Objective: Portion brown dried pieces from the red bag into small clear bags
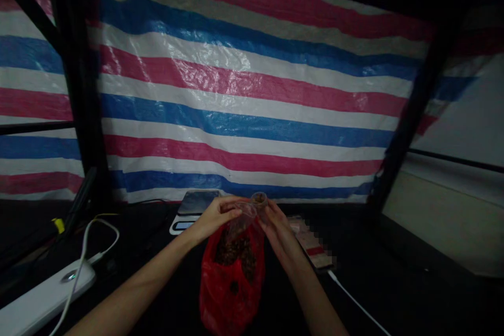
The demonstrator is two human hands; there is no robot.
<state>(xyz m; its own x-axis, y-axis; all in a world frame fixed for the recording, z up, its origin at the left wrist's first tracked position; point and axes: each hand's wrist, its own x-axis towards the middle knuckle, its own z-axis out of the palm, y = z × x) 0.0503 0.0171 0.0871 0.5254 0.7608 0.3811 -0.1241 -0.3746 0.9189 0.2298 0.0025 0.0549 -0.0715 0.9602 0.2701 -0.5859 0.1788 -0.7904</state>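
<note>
My left hand (pixel 221 213) is closed, with thumb and fingers pinching the rim of a small clear plastic bag (pixel 238 227). In my right hand (pixel 276 221) is a small clear cup (pixel 259 199), its mouth facing up and something brownish inside. The cup is held right beside the opening of the clear bag. Below both hands stands a red plastic bag (pixel 231 302), its top open, with dark brown loose bits (pixel 233 250) inside. The lower part of the clear bag hangs over these bits, and its exact edge is hard to make out.
A digital scale (pixel 198 202) sits behind my left hand. Right of my right hand lies a flat pinkish-brown object (pixel 312 244), partly blurred out, with a white cable (pixel 356 302) at its end. A white power strip (pixel 47 296) is at the left; striped sheeting (pixel 244 100) hangs behind.
</note>
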